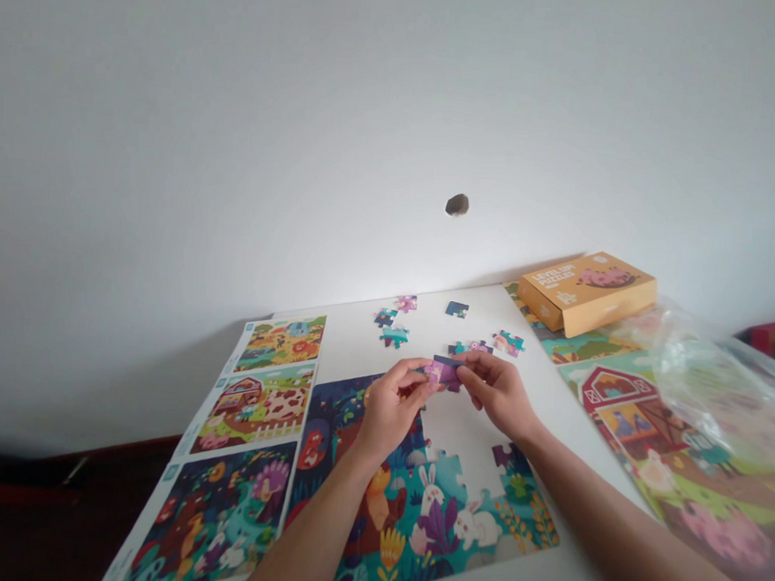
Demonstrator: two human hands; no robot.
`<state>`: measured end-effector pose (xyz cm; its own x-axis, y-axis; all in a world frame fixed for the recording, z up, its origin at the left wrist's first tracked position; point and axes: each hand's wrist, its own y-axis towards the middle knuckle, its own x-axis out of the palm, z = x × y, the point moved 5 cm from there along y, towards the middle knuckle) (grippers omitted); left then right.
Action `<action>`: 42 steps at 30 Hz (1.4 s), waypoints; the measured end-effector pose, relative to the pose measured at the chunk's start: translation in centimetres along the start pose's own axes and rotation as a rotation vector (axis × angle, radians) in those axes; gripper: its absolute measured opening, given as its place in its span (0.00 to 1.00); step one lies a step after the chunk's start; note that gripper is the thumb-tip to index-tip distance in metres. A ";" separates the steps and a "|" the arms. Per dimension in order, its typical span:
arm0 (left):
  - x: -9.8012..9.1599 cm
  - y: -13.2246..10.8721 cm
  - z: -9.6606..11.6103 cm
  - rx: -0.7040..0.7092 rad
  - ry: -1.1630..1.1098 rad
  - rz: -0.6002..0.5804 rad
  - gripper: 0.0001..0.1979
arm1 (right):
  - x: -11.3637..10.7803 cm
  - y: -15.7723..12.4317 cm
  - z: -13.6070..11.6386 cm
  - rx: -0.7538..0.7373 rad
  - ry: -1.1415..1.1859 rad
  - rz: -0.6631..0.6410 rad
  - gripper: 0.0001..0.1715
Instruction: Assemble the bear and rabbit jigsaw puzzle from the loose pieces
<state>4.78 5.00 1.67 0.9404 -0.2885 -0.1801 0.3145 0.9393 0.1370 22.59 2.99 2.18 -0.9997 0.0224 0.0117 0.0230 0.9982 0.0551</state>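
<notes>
A purple puzzle piece with a dark edge (445,372) is held up between both hands, above the white table (350,348). My left hand (398,406) pinches its left side, and my right hand (495,391) has its fingers closed on the right side. Below them lies a partly assembled puzzle (442,516) with rabbits, plants and a dark forest; white table shows through a gap at its upper right. Loose pieces lie beyond the hands, among them a pink flower piece (406,303), a teal piece (394,336) and a dark blue piece (457,309).
At the left is a sheet with three printed pictures (271,406). An orange puzzle box (586,291) sits at the back right, by a farm puzzle (700,463) partly covered by clear plastic (719,376). The wall (239,138) stands behind the table.
</notes>
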 end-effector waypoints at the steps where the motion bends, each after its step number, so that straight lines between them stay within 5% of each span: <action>1: 0.0 0.0 -0.1 0.006 0.015 0.000 0.17 | 0.0 0.0 0.0 -0.003 -0.005 0.001 0.21; 8: -0.4 0.1 0.2 0.107 0.197 0.051 0.14 | -0.3 0.3 0.6 -0.016 -0.086 0.011 0.20; 14: -1.5 0.2 0.0 0.134 0.184 0.199 0.13 | 1.0 -0.1 0.3 -0.033 -0.278 -0.148 0.12; 19: -1.3 0.2 0.5 0.175 0.236 0.166 0.09 | 1.5 -0.4 0.1 -0.075 -0.380 -0.194 0.14; 31: -0.9 0.4 0.3 0.305 0.584 0.154 0.09 | -3.9 0.9 0.3 0.035 -0.688 0.335 0.17; 35: -0.3 0.2 0.9 0.355 0.694 0.078 0.12 | -4.6 1.1 0.1 0.003 -0.703 0.357 0.17; 42: 1.2 -0.4 0.5 0.316 0.909 -0.158 0.17 | -2.7 1.4 1.0 -0.070 -0.704 0.113 0.17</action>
<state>5.85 4.16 1.92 0.4674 -0.0290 -0.8836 0.5735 0.7706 0.2781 25.28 4.41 1.26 -0.7603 0.1789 -0.6244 0.1036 0.9824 0.1554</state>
